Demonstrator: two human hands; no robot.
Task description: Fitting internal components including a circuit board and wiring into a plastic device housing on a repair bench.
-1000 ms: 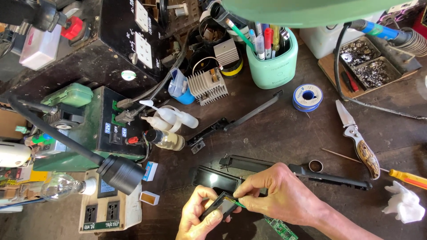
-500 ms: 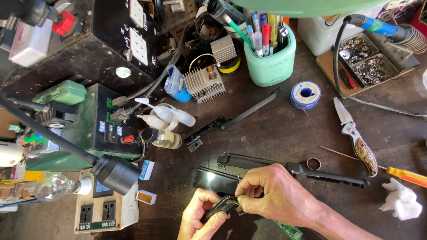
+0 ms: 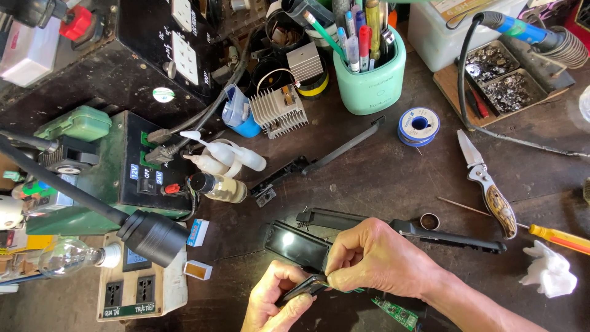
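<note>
Near the table's [image 3: 381, 178] front edge, the left hand [image 3: 273, 301] and right hand [image 3: 375, 258] meet over a small black part [image 3: 302, 288]. The left hand's grip is clenched on the part from below, thumb and fingers curled around its near end. The right hand's grip pinches the part's other end between thumb and forefinger, with a thin green wire [image 3: 353, 291] showing under the fingers. Just behind the hands lies a black casing [image 3: 295, 243], touching or nearly touching the right hand's knuckles, and a long black strip [image 3: 448, 237] runs from under that hand toward the right. A green circuit board [image 3: 396, 312] lies at the front edge beneath the right wrist. A metal ring [image 3: 429, 220] sits just beyond the strip. Farther right are a folding knife [image 3: 488, 184], a yellow screwdriver [image 3: 559, 237] and a white rag [image 3: 550, 270]. Toward the back stand a mint cup [image 3: 372, 80] of pens and a blue solder spool [image 3: 419, 126]. At the left edge a green power box [image 3: 92, 178] sits behind a bulb [image 3: 64, 255].
</note>
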